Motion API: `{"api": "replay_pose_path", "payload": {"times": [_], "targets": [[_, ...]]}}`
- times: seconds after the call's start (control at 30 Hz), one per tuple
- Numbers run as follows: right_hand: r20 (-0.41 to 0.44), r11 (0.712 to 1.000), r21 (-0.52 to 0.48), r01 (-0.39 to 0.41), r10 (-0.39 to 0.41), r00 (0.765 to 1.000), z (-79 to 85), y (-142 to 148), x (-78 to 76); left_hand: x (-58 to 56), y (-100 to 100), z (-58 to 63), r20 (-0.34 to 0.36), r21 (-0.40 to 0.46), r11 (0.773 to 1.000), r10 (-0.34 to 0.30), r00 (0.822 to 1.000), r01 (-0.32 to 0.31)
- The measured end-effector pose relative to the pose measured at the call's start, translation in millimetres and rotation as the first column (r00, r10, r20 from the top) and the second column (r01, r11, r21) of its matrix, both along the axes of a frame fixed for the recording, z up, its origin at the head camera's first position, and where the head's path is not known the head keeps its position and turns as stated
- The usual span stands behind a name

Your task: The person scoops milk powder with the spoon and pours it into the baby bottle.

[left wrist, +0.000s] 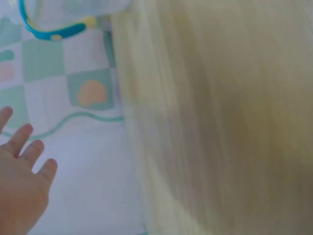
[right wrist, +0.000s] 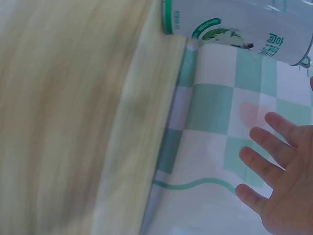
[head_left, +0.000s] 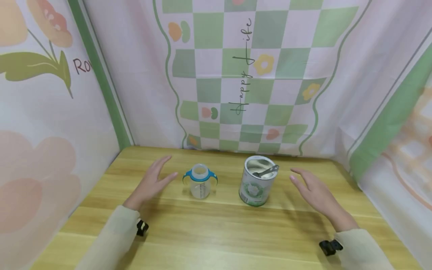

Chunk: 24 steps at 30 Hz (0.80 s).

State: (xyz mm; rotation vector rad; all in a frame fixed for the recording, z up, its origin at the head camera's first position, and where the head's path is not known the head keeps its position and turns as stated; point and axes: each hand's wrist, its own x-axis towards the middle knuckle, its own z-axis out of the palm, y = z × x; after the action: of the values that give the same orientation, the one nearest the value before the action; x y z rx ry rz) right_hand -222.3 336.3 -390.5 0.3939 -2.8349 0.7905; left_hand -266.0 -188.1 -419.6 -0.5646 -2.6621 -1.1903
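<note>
A clear baby bottle [head_left: 200, 189] with a blue two-handled collar stands upright and uncapped on the wooden table; measuring marks run down its side. To its right is an open milk powder can [head_left: 255, 191], white and green, with a grey scoop [head_left: 270, 170] lying across its mouth. My left hand [head_left: 152, 182] hovers left of the bottle, fingers spread and touching nothing. On the far right, my right hand [head_left: 315, 193] is held apart from the can, its fingers extended. Both wrist views show spread fingers, with the bottle's blue handle [left wrist: 61, 32] and the can [right wrist: 239, 27] nearby.
The wooden table [head_left: 209, 232] reaches back to a checkered green-and-white curtain [head_left: 233, 90]. Patterned cloth [head_left: 60, 180] hangs along the left side, and more fabric [head_left: 398, 150] hangs on the right. Small black devices [head_left: 330, 247] sit at both wrists.
</note>
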Motion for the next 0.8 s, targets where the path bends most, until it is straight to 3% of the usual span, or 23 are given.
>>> {"api": "replay_pose_path", "payload": {"times": [0.33,0.57,0.8], "targets": [[-0.007,0.999,-0.054,-0.004,0.004,1.0,12.9,-14,-2.8,2.0,28,22.0,-0.118,0.061,0.997,-0.046,0.992,0.053],[-0.045,0.998,-0.061,-0.017,0.014,0.999,23.9,-23,-6.5,1.4,55,35.9,-0.222,0.071,0.99,-0.107,0.969,0.125],[-0.059,0.999,-0.036,-0.012,0.01,0.998,30.1,-29,-12.2,8.1,86,49.9,-0.231,0.099,0.972,-0.187,0.955,0.214]]}}
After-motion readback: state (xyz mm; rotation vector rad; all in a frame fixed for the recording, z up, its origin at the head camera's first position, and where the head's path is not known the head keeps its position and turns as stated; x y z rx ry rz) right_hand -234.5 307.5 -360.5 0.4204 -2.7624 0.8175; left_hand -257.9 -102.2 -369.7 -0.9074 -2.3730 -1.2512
